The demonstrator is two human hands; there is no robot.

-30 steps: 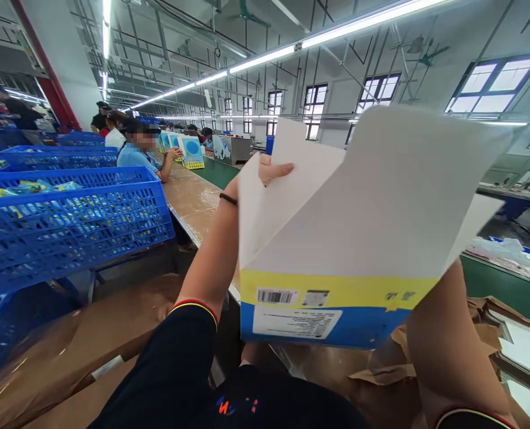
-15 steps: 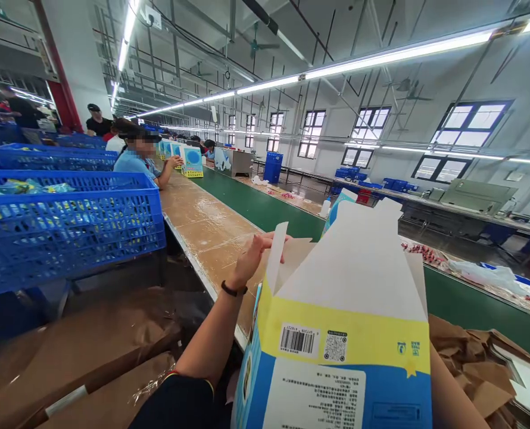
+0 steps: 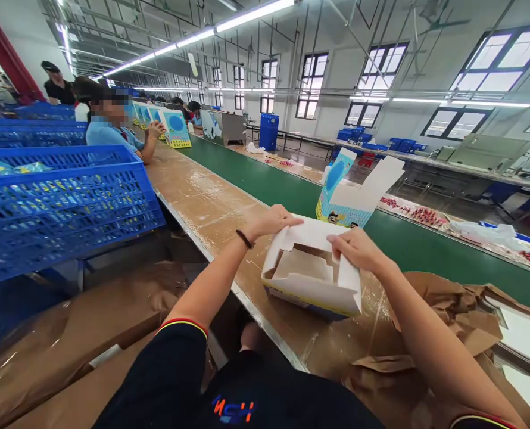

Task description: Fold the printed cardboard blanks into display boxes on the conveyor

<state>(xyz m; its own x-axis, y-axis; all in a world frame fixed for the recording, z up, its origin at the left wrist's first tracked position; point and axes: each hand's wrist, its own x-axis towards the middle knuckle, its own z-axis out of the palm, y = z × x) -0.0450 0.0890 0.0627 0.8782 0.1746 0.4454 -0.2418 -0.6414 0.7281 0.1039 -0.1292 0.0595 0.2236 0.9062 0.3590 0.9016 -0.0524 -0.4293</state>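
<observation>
A cardboard box with a white inside and a printed outside rests low on the brown tabletop in front of me. Its open top faces up and its flaps stand at angles, showing the inner cardboard. My left hand grips the far left corner, fingers closed on a flap. On the right edge, my right hand pinches another flap between thumb and fingers. Just beyond it, a second box in light blue and yellow has its flaps raised on the green conveyor belt.
Blue plastic crates full of wrapped packets stand at the left. Crumpled brown paper lies at the right beside flat white sheets. A person in a light blue shirt sits farther along the table, near upright printed boxes.
The box has gone from upright and close to my body to lying on the table with its opening up. Both hands now show on its flaps; my view has shifted too.
</observation>
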